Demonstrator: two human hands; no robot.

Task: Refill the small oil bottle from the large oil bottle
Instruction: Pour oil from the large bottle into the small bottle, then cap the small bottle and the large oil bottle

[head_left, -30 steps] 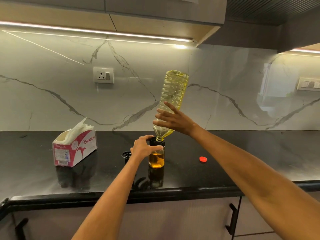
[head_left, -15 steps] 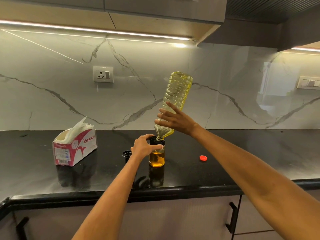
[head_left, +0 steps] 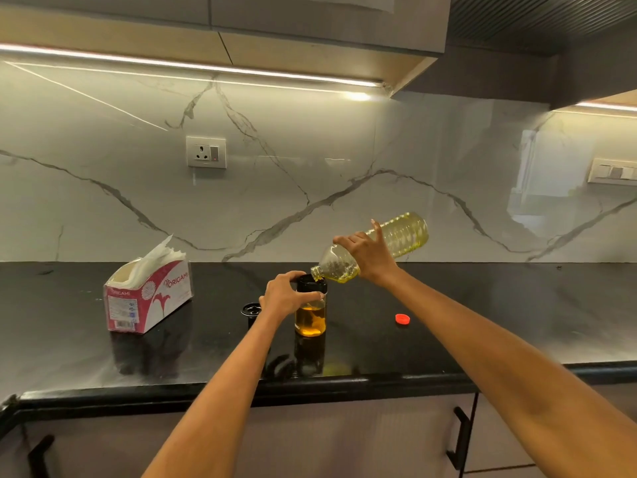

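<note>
Half a second ago the large oil bottle (head_left: pixel 375 251) stood almost on end, base high above the small oil bottle (head_left: pixel 311 307); it now lies much flatter, close to level, with its base out to the right and its neck dipping down to the left. The camera's view has also shifted slightly, while the small bottle has stayed in the same spot on the black desk (head_left: pixel 482 322).

The right hand (head_left: pixel 368 251) grips the large bottle around its shoulder, just behind the neck, fingers curled over the top with one finger raised. The bottle's open mouth sits right at the black collar of the small bottle, at its right rim; a little yellow oil pools in the lower part of the large bottle. The left hand (head_left: pixel 287 294) wraps around the black top of the small bottle from the left, thumb and fingers curled against it. The small bottle stands upright near the desk's front edge, amber oil filling its lower part.

A black cap (head_left: pixel 251 310) lies on the desk just left of the left wrist, and a red cap (head_left: pixel 402 319) lies to the right, apart from both bottles. Further left sits a tissue box (head_left: pixel 148 298) in pink and white, printed "ORIGAMI" on its side and end.
</note>
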